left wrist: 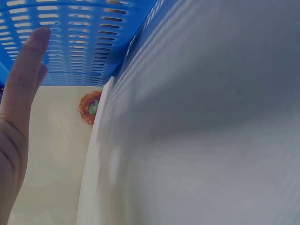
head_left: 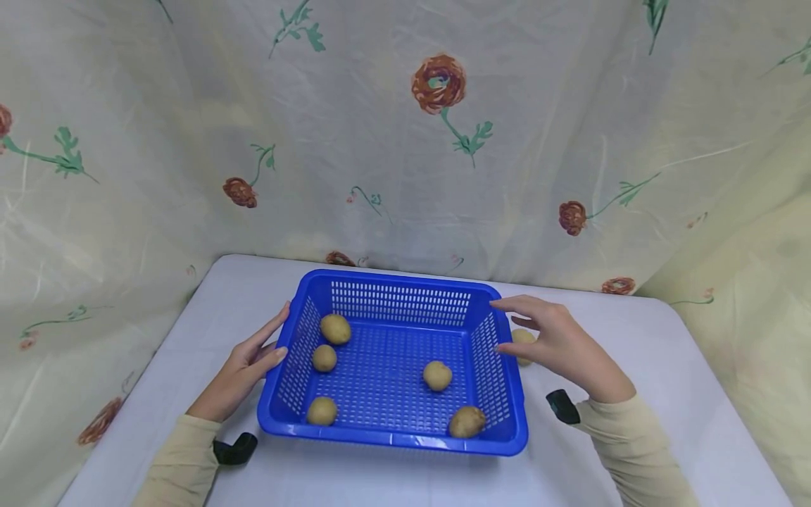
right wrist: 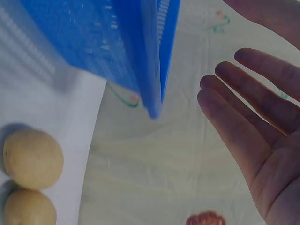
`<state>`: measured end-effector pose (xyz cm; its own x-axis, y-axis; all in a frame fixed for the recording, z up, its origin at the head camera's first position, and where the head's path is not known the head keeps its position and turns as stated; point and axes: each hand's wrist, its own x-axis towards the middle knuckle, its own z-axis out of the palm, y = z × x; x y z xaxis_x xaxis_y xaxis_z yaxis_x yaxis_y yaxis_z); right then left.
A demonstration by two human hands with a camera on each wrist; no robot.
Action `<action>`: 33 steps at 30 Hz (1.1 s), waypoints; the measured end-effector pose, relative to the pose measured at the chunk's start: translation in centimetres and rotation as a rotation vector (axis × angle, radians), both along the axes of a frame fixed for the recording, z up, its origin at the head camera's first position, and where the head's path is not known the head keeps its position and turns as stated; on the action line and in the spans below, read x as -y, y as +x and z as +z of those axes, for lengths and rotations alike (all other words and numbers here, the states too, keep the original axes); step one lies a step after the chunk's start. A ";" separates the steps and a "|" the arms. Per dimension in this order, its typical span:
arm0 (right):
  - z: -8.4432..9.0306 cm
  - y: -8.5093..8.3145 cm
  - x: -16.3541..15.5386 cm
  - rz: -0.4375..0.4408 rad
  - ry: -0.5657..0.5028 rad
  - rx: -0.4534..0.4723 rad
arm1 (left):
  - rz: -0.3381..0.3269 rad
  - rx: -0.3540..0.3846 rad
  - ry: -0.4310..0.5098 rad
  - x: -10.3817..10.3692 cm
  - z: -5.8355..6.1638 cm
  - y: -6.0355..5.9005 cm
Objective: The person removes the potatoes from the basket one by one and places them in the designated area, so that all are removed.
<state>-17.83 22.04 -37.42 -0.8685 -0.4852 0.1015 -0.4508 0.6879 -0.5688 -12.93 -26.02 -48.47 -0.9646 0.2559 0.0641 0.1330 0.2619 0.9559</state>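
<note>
Behind everything hangs a flowered curtain (head_left: 405,141), and in front of it the pale surface (head_left: 665,366) carries a blue basket (head_left: 393,440), the landmark for all else. Inside the basket lie five potatoes (head_left: 437,374), loose and spread apart on its slotted floor. Just outside its right wall, more potatoes (right wrist: 33,159) sit on the surface; the right wrist view shows two there. At the basket's left wall the left hand (head_left: 243,370) rests with straight, relaxed fingers, holding nothing. At the right rim the right hand (head_left: 557,345) hovers with fingers (right wrist: 234,126) spread, gripping nothing. Flat, unclosed hands could let the basket slip or tilt, rolling the loose potatoes; the right hand could also knock the outside ones away.
</note>
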 end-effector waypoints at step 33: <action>0.3 -0.4 7.0 0.262 0.205 -0.011 | -0.006 0.013 0.027 0.1 0.0 0.0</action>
<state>-18.21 15.04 -37.10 -0.7112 -0.7029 -0.0128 -0.6324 0.6476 -0.4250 -12.95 -26.08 -48.46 -0.9638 0.2600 0.0590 0.1224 0.2351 0.9642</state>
